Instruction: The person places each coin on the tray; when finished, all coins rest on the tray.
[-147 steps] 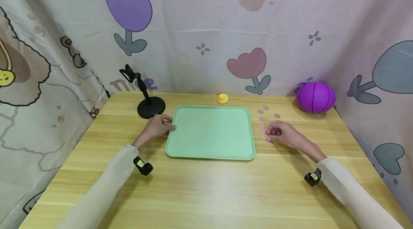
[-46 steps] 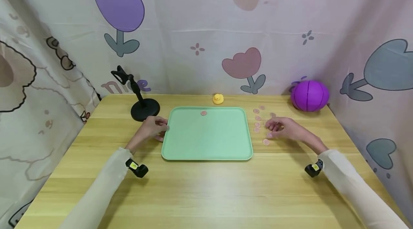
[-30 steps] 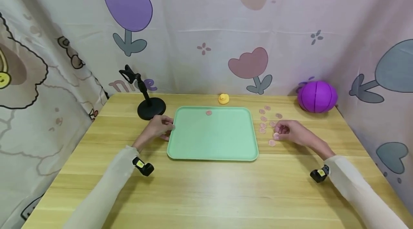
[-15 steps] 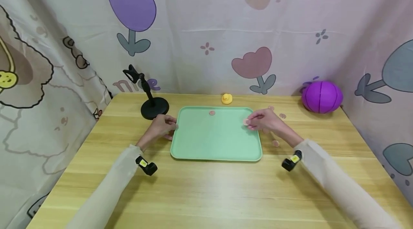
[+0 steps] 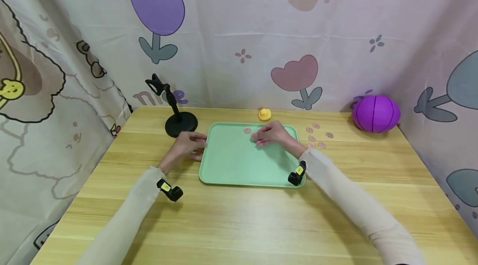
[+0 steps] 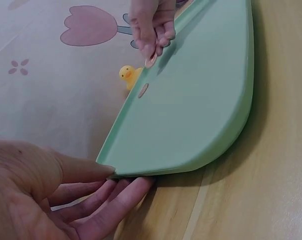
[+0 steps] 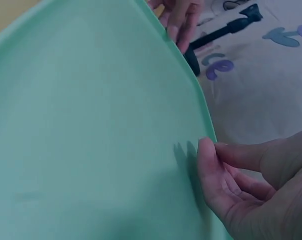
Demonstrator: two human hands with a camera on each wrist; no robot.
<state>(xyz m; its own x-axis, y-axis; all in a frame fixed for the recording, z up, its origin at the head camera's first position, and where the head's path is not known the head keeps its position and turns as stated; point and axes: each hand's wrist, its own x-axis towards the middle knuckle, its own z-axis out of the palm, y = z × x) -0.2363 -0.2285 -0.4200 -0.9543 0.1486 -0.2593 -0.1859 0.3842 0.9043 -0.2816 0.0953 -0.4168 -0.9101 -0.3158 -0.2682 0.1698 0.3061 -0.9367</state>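
A table [image 5: 239,223] screened off with printed cloth [image 5: 224,8] — a small recording corner, whether in a home or studio I cannot tell.
The cloth, with its tulips and hearts, hangs behind the tray [image 5: 231,163] and on both sides of it. A black stand [image 5: 179,124] is near the tray's far left corner, a toy duck [image 5: 264,114] just behind the tray, a purple ball [image 5: 376,114] well to its right — and wrist cameras [image 5: 171,191] show by its near corners.

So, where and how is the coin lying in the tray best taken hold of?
I would pinch the coin by its left and right edges, coming from above: it lies thin and flat, close to the raised far rim of the green tray.
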